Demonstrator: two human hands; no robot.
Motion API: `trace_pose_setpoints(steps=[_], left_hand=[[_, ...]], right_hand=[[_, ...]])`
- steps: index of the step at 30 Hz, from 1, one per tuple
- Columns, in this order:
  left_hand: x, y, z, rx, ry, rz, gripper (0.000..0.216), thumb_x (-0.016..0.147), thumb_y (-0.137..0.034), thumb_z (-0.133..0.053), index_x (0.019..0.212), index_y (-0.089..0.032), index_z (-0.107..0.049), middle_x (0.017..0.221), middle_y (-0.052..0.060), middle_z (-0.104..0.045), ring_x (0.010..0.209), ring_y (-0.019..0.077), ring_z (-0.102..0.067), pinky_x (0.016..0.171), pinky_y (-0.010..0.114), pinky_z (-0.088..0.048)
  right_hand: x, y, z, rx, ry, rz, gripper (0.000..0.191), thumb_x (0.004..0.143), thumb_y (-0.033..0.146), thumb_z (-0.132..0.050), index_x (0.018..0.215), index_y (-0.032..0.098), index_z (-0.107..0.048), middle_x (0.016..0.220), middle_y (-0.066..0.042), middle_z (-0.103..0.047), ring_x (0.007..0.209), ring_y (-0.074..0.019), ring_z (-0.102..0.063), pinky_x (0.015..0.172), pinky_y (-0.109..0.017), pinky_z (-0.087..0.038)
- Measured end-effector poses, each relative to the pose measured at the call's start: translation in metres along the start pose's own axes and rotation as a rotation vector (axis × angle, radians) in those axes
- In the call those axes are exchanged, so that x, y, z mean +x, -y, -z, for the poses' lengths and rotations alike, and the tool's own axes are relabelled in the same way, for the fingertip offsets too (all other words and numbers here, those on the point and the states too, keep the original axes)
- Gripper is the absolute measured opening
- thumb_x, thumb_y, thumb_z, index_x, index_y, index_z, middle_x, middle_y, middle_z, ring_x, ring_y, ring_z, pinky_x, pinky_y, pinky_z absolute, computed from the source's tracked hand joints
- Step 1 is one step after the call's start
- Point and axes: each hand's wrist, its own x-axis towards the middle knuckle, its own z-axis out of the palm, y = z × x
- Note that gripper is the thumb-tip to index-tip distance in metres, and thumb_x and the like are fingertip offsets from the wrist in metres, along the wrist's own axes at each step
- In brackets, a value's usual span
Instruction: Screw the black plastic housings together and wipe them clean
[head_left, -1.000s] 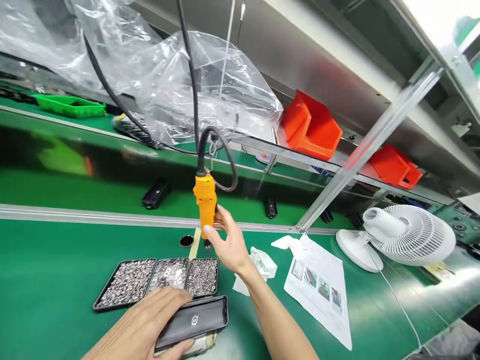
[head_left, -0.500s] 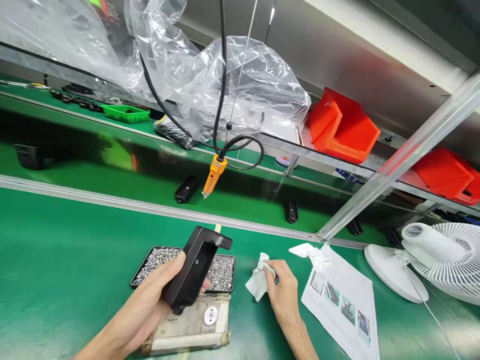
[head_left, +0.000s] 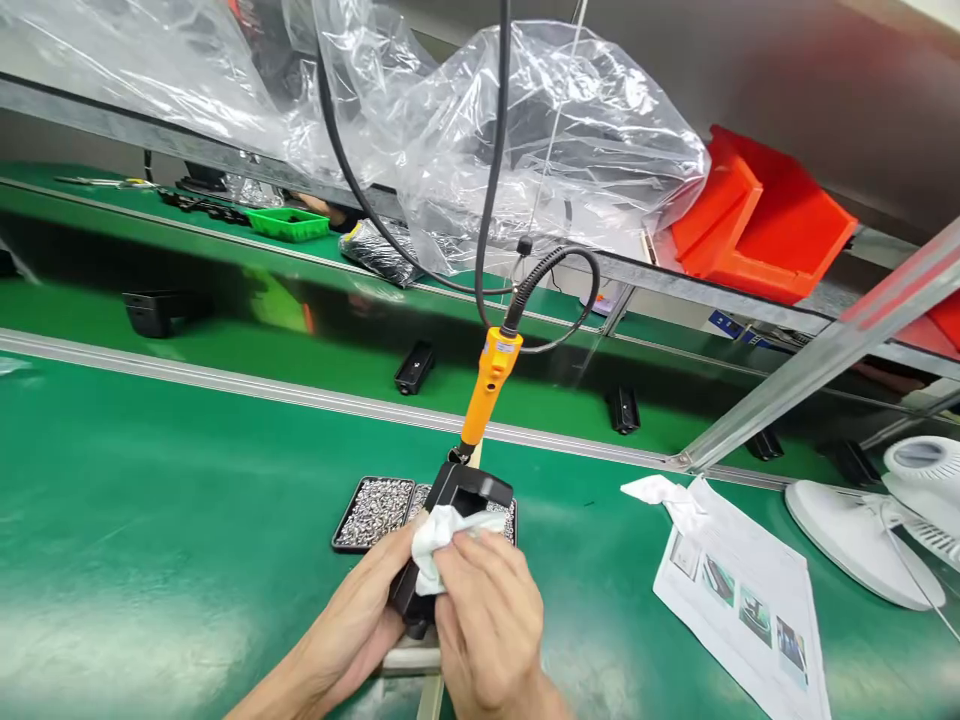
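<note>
My left hand (head_left: 367, 605) is closed round a black plastic housing (head_left: 459, 482) with a hooked top end, held tilted above the bench. My right hand (head_left: 491, 610) grips a crumpled white cloth (head_left: 433, 540) and presses it on the housing's face. The fingers of this hand partly cover the housing. Behind the housing lies a black tray (head_left: 375, 512) of small metal screws or nuts, partly hidden. Beneath my hands a worn pale block (head_left: 411, 657) shows only its front edge. An orange electric screwdriver (head_left: 491, 385) hangs just beyond the housing's top.
A printed sheet (head_left: 750, 610) lies on the right, with another white cloth (head_left: 667, 500) at its top corner. A white fan (head_left: 862, 540) stands further right. Several black housings (head_left: 624, 410) sit past the metal rail. Red bins (head_left: 765, 220) and clear plastic bags rest on the shelf.
My right hand has lifted the white cloth from the bench and brought it left onto the black housing. The view has shifted, and the housing now sits below the screwdriver.
</note>
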Motion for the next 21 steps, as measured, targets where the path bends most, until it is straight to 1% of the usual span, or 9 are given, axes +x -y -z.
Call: trace_pose_setpoints(steps=[2,3,6,9,12,13,16,18,21], left_hand=[[-0.0016,-0.0015,-0.0033,-0.023,-0.008,0.015,0.038,0.087,-0.044,-0.084,0.114,-0.018,-0.079,0.127,0.010,-0.072,0.121,0.0283,-0.066,0.105,0.036,-0.056],[-0.0020,-0.0015,-0.0042,-0.024,-0.010,0.010,0.038,0.087,-0.044,-0.083,0.115,-0.018,-0.079,0.128,0.010,-0.072,0.121,0.0288,-0.066,0.105,0.036,-0.057],[-0.0019,0.0010,-0.0033,0.015,0.001,-0.023,0.041,0.088,-0.041,-0.083,0.123,-0.020,-0.076,0.132,0.011,-0.070,0.125,0.0301,-0.064,0.106,0.039,-0.056],[0.0007,0.0046,0.0012,0.019,0.007,-0.006,0.047,0.084,-0.040,-0.087,0.126,-0.021,-0.075,0.136,0.010,-0.068,0.131,0.0311,-0.060,0.113,0.040,-0.052],[0.0036,0.0062,0.0039,-0.006,-0.039,0.005,0.051,0.078,-0.041,-0.092,0.122,-0.021,-0.077,0.140,0.009,-0.066,0.137,0.0317,-0.055,0.118,0.038,-0.048],[0.0041,0.0061,0.0035,-0.010,-0.047,0.012,0.051,0.078,-0.041,-0.092,0.122,-0.021,-0.077,0.141,0.009,-0.065,0.138,0.0318,-0.054,0.118,0.038,-0.048],[0.0036,0.0050,0.0000,-0.009,-0.045,0.028,0.052,0.077,-0.041,-0.092,0.122,-0.021,-0.076,0.141,0.009,-0.065,0.139,0.0323,-0.054,0.117,0.039,-0.049],[0.0027,0.0043,-0.0022,-0.015,-0.066,0.029,0.057,0.072,-0.040,-0.096,0.121,-0.020,-0.077,0.141,0.009,-0.065,0.138,0.0328,-0.054,0.117,0.039,-0.049],[0.0025,0.0040,-0.0025,-0.045,-0.089,0.032,0.062,0.065,-0.041,-0.099,0.118,-0.018,-0.077,0.141,0.010,-0.065,0.140,0.0323,-0.052,0.120,0.037,-0.046]], right_hand=[[-0.0010,-0.0011,0.0010,0.033,0.010,0.062,0.036,0.092,0.004,-0.050,0.121,0.008,-0.069,0.105,-0.011,-0.080,0.104,-0.0199,-0.076,0.103,-0.034,-0.059],[-0.0006,-0.0018,0.0019,0.033,0.025,0.067,0.036,0.093,0.004,-0.049,0.122,0.008,-0.069,0.107,-0.011,-0.080,0.106,-0.0199,-0.076,0.106,-0.035,-0.057],[0.0014,-0.0031,0.0036,-0.056,0.065,0.008,0.040,0.093,0.000,-0.048,0.128,0.007,-0.066,0.114,-0.012,-0.078,0.115,-0.0209,-0.073,0.119,-0.039,-0.049],[-0.0009,-0.0012,0.0018,-0.141,0.035,0.026,0.036,0.094,0.001,-0.049,0.125,0.003,-0.067,0.115,-0.014,-0.078,0.117,-0.0219,-0.073,0.121,-0.039,-0.046],[-0.0043,0.0011,-0.0006,-0.119,-0.017,0.076,0.031,0.098,0.006,-0.046,0.115,0.004,-0.072,0.108,-0.012,-0.079,0.111,-0.0197,-0.074,0.123,-0.037,-0.044],[-0.0043,0.0012,-0.0005,-0.115,-0.015,0.067,0.031,0.098,0.006,-0.046,0.114,0.005,-0.072,0.107,-0.011,-0.079,0.110,-0.0185,-0.074,0.125,-0.037,-0.042],[-0.0008,0.0005,0.0021,-0.155,0.022,-0.018,0.032,0.096,0.003,-0.051,0.122,0.006,-0.069,0.113,-0.009,-0.079,0.114,-0.0172,-0.073,0.130,-0.038,-0.033],[0.0016,0.0008,0.0041,-0.157,0.010,-0.022,0.032,0.095,0.002,-0.054,0.122,0.005,-0.069,0.112,-0.010,-0.079,0.113,-0.0173,-0.073,0.128,-0.037,-0.037],[0.0020,0.0025,0.0047,-0.101,-0.044,0.052,0.027,0.096,0.005,-0.052,0.114,0.007,-0.072,0.103,-0.008,-0.080,0.104,-0.0166,-0.076,0.121,-0.035,-0.045]])
